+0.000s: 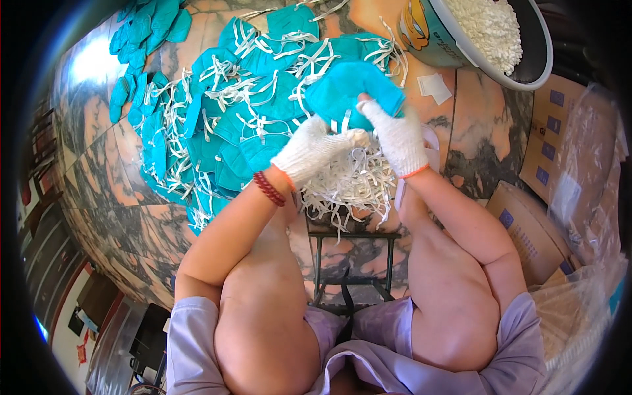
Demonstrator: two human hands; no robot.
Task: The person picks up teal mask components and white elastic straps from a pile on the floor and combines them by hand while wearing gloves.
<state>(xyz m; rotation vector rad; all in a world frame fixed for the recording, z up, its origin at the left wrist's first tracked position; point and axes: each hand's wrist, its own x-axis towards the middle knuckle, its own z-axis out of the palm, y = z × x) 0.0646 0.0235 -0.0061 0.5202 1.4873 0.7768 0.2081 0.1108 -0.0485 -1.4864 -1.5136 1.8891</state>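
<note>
A teal face mask (pixel 345 89) is held up in front of me, above the floor between my feet. My right hand (pixel 400 138), in a white knit glove, is closed on its right side, thumb lying over the teal face. My left hand (pixel 315 150), gloved the same way, is closed at the mask's lower edge, where short white strap ends show; its grip is partly hidden. Beneath both hands lies a tangled heap of loose white straps (pixel 349 187). To the left and beyond spreads a large pile of teal masks (pixel 263 92) with white straps.
A bucket (pixel 431 39) of white pieces (pixel 490 33) stands at the far right. Cardboard boxes (pixel 530 227) and clear plastic wrap (pixel 582 191) line the right side. More teal masks (pixel 155 26) lie far left. Small white paper slips (pixel 434 87) rest on the marbled tile floor (pixel 108 178).
</note>
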